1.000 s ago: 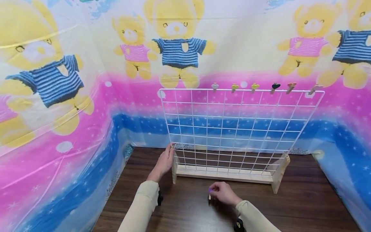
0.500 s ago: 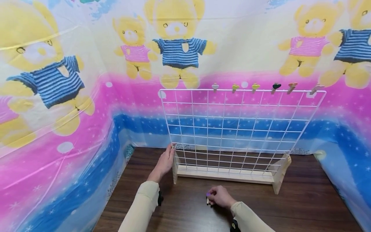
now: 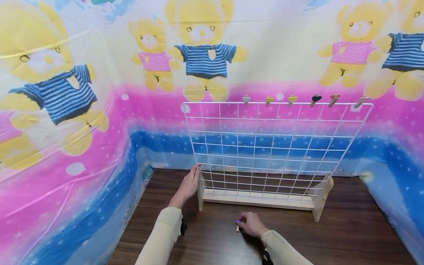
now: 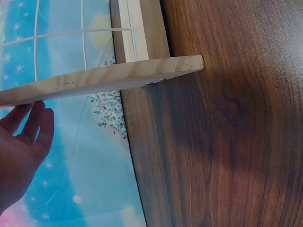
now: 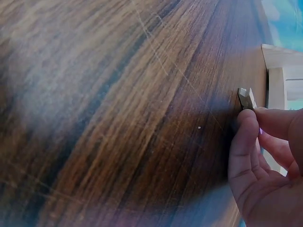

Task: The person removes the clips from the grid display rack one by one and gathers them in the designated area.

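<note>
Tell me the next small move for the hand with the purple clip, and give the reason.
Probably lift the small wooden clip with the purple heart off the dark wooden table toward the white wire grid's top bar. The right hand pinches it low, six clips already sit there, and the left hand steadies the frame.

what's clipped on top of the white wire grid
Six small clips sit along the top wire of the white wire grid, toward its right half, with heart-shaped tops in pale, yellow, dark and orange-pink tones. How their jaws grip the wire is too small to see.
</note>
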`<state>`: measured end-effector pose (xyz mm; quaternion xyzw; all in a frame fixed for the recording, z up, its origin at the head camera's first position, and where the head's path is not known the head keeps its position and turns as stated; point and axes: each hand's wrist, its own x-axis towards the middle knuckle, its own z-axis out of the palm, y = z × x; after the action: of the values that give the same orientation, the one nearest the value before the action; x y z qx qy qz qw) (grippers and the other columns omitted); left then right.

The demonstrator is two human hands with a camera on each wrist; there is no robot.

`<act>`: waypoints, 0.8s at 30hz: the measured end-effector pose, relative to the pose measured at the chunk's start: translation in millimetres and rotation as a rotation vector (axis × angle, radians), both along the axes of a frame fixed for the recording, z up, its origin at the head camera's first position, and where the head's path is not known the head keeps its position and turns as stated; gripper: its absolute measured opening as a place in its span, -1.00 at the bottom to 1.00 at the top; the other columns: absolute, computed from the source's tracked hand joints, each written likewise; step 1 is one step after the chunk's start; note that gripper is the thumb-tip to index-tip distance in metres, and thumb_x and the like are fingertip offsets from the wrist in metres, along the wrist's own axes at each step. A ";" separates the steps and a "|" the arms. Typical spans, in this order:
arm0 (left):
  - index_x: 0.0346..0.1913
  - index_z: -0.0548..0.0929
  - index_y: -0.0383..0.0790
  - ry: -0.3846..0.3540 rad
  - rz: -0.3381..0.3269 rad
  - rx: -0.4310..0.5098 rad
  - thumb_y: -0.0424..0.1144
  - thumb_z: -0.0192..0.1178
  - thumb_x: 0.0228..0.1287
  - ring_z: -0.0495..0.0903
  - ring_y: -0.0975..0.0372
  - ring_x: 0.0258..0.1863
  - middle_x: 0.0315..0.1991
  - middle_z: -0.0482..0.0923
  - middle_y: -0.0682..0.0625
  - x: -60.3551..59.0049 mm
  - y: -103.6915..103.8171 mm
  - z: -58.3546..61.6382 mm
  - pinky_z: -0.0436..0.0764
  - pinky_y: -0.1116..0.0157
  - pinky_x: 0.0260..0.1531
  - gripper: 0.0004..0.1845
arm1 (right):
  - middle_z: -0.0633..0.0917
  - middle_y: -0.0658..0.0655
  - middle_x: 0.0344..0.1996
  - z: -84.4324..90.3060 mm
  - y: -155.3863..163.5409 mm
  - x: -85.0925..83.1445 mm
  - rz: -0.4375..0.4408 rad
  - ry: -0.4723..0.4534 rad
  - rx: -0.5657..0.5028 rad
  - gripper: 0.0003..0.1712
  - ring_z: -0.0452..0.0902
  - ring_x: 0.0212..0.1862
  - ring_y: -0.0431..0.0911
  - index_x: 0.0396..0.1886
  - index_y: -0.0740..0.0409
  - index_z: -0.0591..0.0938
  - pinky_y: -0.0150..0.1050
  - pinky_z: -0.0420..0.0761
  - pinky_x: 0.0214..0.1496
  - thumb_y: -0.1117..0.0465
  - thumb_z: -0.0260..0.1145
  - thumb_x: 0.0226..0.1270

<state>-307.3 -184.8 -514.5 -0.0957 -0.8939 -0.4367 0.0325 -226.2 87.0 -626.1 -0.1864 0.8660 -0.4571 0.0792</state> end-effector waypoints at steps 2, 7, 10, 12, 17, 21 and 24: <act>0.41 0.17 0.05 -0.002 0.002 -0.005 0.06 -0.36 0.54 0.45 0.02 -0.14 -0.33 0.40 -0.15 -0.4 0.4 -0.1 0.40 0.03 -0.16 -0.52 | 0.55 -0.05 -0.65 -1.6 0.8 -0.7 0.000 -0.007 0.009 -0.93 0.43 -0.67 -0.28 -0.38 0.29 0.63 -0.36 0.46 -0.65 0.34 0.28 0.27; 0.41 0.19 -0.04 0.024 0.003 -0.019 0.01 -0.35 0.56 0.44 0.03 -0.29 -0.48 0.29 -0.08 -1.1 1.9 -0.3 0.38 0.07 -0.22 -0.52 | 0.53 -0.05 -0.64 -4.7 2.2 -2.3 0.002 -0.033 0.014 -0.92 0.45 -0.65 -0.25 -0.32 0.27 0.63 -0.34 0.47 -0.63 0.32 0.28 0.28; 0.41 0.19 -0.04 0.028 0.007 -0.019 0.00 -0.35 0.56 0.48 0.04 -0.14 -0.37 0.41 -0.10 -1.0 2.6 -0.3 0.40 0.04 -0.14 -0.52 | 0.54 -0.03 -0.63 -3.5 3.9 -2.2 0.008 -0.037 0.003 -0.89 0.45 -0.65 -0.24 -0.29 0.27 0.63 -0.33 0.48 -0.63 0.29 0.29 0.28; 0.40 0.20 0.00 0.029 0.011 -0.019 0.00 -0.34 0.56 0.47 0.04 -0.09 -0.31 0.44 -0.12 -0.5 2.9 -0.1 0.41 0.02 -0.12 -0.54 | 0.55 -0.01 -0.63 -0.5 5.9 -2.8 0.016 -0.036 -0.001 -0.86 0.45 -0.65 -0.23 -0.27 0.29 0.63 -0.33 0.47 -0.62 0.27 0.30 0.28; 0.40 0.19 0.03 0.023 0.011 -0.014 0.02 -0.35 0.55 0.42 0.07 -0.37 -0.44 0.33 -0.08 0.0 3.1 0.8 0.40 0.08 -0.26 -0.54 | 0.57 0.00 -0.62 10.8 13.0 -6.6 0.023 0.011 0.029 -0.78 0.46 -0.60 -0.24 -0.18 0.36 0.62 -0.33 0.47 -0.54 0.29 0.32 0.24; 0.40 0.19 0.02 0.012 0.005 -0.009 0.02 -0.35 0.55 0.31 0.13 -0.53 -0.47 0.28 -0.06 0.5 2.4 1.3 0.37 0.13 -0.33 -0.53 | 0.59 -0.07 -0.53 21.8 18.3 -10.9 0.014 0.103 0.079 -0.77 0.47 -0.48 -0.26 -0.16 0.33 0.63 -0.34 0.49 -0.42 0.31 0.34 0.21; 0.40 0.19 0.04 0.015 0.001 -0.004 0.00 -0.34 0.56 0.26 0.15 -0.57 -0.49 0.28 -0.06 0.5 2.1 1.8 0.37 0.16 -0.40 -0.55 | 0.58 -0.10 -0.48 37.2 21.2 -13.9 0.006 0.183 0.109 -0.80 0.48 -0.42 -0.27 -0.18 0.27 0.65 -0.33 0.51 -0.35 0.31 0.35 0.19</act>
<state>-306.8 -182.7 -512.7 -0.0985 -0.8945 -0.4343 0.0390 -240.1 108.3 -588.9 -0.2256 0.8927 -0.3900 0.0111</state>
